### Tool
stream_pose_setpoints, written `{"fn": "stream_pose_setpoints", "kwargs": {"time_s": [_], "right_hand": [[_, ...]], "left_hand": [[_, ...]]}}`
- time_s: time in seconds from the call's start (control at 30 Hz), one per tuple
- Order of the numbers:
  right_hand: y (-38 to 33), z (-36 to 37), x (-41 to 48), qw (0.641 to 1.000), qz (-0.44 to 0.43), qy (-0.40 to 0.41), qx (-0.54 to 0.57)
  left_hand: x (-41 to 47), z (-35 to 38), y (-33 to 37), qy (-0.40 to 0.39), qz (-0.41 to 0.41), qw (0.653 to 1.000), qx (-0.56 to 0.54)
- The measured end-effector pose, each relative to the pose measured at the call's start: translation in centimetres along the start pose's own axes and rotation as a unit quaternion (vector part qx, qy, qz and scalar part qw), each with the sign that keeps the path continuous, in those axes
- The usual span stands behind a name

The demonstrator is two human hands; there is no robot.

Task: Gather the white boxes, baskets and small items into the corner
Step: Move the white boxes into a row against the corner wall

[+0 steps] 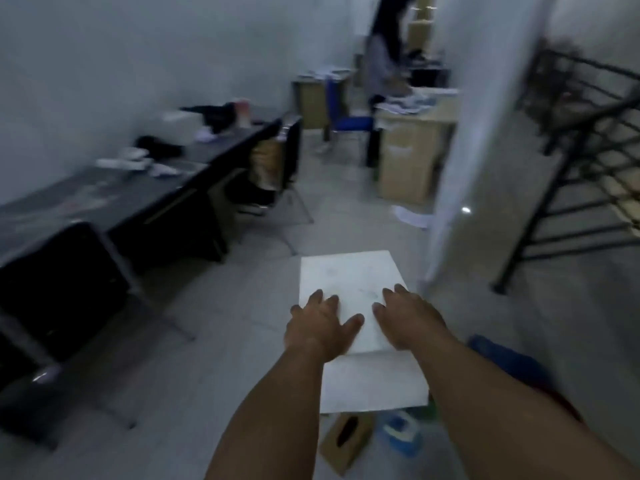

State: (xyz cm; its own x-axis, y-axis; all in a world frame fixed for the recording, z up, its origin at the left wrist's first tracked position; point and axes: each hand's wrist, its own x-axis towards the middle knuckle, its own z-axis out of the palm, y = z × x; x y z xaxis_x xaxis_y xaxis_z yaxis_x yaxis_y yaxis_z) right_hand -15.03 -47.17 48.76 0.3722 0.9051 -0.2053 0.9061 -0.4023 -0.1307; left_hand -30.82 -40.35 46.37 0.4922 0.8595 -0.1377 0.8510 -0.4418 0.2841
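Left fingers: I see my left hand (320,323) lying palm down, fingers (317,295) spread and flat, gripping nothing.
Right fingers: my right hand (408,317) lies the same way, fingers (401,291) spread and pressed onto the top surface.
Box under the fingers: both palms rest on the near part of the top of a white box (349,282); the left hand covers its left edge, the right hand sits toward its right edge, bare white top between them.
Box front: a white face (374,382) drops below my wrists; I cannot tell whether it is the same box or a second one beneath.
At the foot: a brown tissue box (346,439) and a blue and white container (400,434) lie on the floor just below the white face.
Right of my arm: something blue (509,358), too blurred to name.
Floor: pale grey tiles (221,341).
Left side: a long black desk (104,199) along the white wall, small white and dark items scattered on it, a black chair (65,282) in front.
Right side: a white pillar (485,133) and a black metal frame (581,174).
Far end: a person (384,53) stands by wooden cabinets (408,161) and a blue chair (349,123).
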Motion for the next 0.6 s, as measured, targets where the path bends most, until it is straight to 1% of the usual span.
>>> {"fn": "stream_pose_setpoints", "kwargs": {"time_s": [0.07, 0.17, 0.27, 0.33, 0.47, 0.53, 0.6], "right_hand": [[-9.0, 0.1, 0.5, 0.998, -0.061, 0.002, 0.006], [-23.6, 1.6, -1.2, 0.986, -0.165, -0.008, 0.022], [-37.7, 4.5, -5.4, 0.96, -0.277, -0.035, 0.024], [-46.2, 6.8, -9.0, 0.935, -0.349, -0.057, 0.016], [-59.6, 11.3, -17.5, 0.879, -0.463, -0.113, -0.023], [-64.9, 13.3, -21.1, 0.846, -0.515, -0.131, -0.045], [-69.2, 15.3, -23.7, 0.816, -0.557, -0.14, -0.066]], "left_hand": [[-3.2, -2.6, -8.0, 0.035, -0.08, 0.996, -0.018], [-10.3, -6.0, -20.5, 0.085, -0.188, 0.978, -0.031], [-19.9, -8.4, -31.8, 0.127, -0.294, 0.946, -0.052], [-26.8, -9.2, -38.0, 0.151, -0.37, 0.914, -0.07], [-39.8, -9.4, -46.0, 0.175, -0.497, 0.846, -0.081], [-45.0, -9.0, -48.7, 0.196, -0.548, 0.807, -0.096], [-48.8, -8.5, -50.9, 0.21, -0.588, 0.775, -0.098]]}}
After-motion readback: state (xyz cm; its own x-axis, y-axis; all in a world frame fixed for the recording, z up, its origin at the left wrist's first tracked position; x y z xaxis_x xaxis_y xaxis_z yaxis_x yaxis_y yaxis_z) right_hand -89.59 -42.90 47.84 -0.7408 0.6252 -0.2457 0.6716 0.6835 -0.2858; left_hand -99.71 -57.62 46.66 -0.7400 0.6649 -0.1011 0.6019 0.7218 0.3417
